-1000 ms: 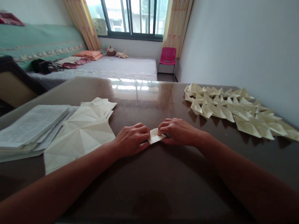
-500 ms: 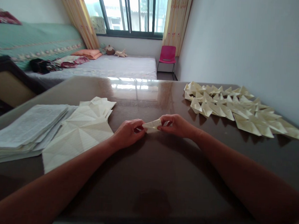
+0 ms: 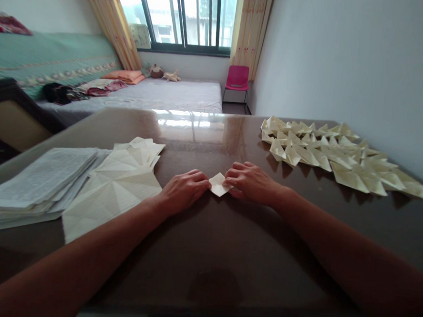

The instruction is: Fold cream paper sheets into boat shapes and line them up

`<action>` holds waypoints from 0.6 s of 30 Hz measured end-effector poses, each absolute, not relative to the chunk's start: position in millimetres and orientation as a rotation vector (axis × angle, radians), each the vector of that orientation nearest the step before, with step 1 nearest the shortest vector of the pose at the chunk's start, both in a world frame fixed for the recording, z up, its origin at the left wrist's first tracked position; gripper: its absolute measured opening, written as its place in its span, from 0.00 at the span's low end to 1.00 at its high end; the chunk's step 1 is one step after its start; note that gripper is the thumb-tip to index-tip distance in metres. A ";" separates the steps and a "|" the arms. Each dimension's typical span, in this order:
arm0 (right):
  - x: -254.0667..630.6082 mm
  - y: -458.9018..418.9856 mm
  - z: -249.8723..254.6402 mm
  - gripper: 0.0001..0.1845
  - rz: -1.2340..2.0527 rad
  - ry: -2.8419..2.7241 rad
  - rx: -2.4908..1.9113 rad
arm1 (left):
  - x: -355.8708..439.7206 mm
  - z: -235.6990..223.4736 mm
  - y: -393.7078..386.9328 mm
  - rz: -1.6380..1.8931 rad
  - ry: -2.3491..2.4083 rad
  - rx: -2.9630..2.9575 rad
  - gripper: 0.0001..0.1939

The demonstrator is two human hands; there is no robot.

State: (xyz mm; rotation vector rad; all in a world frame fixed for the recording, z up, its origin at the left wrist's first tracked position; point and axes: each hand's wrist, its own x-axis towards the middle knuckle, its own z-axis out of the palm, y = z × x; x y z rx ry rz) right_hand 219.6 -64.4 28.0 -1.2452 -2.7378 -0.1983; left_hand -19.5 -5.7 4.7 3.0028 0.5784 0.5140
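A small cream piece of folded paper (image 3: 219, 185), showing a diamond-shaped face, is between my two hands just above or on the brown tabletop (image 3: 205, 254). Its left corner is pinched by my left hand (image 3: 185, 189), fingers bent and close together. On the other side my right hand (image 3: 250, 182) grips the right corner, its curled fingers covering part of the paper. Creased cream sheets (image 3: 118, 191) lie beside my left forearm. To the right are rows of pointed folded paper pieces (image 3: 323, 151).
A stack of printed paper (image 3: 38, 179) sits at the left of the table. Beyond the table's far edge are a bed (image 3: 187, 94), a pink chair (image 3: 237, 78) and a window with curtains. A white wall runs along the right side.
The folded paper has turned from a narrow, tilted shape to a diamond-shaped face. Both hands have shifted their grip, with the right hand's fingers now curled over the paper's corner.
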 end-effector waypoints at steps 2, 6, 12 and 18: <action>221.4 -65.1 31.0 0.10 -0.147 -2.729 -1.263 | -18.8 4.7 -6.5 0.492 0.619 3.003 0.13; 223.3 -61.0 25.4 0.13 0.109 -2.559 -1.368 | -15.4 3.3 -6.5 0.491 0.731 2.904 0.13; 215.3 -51.8 6.8 0.12 0.439 -2.190 -1.695 | -5.1 -0.3 -3.0 0.520 1.097 2.649 0.12; 202.8 -57.1 8.1 0.11 0.311 -2.141 -1.893 | 0.9 0.5 -2.8 0.435 1.207 2.670 0.14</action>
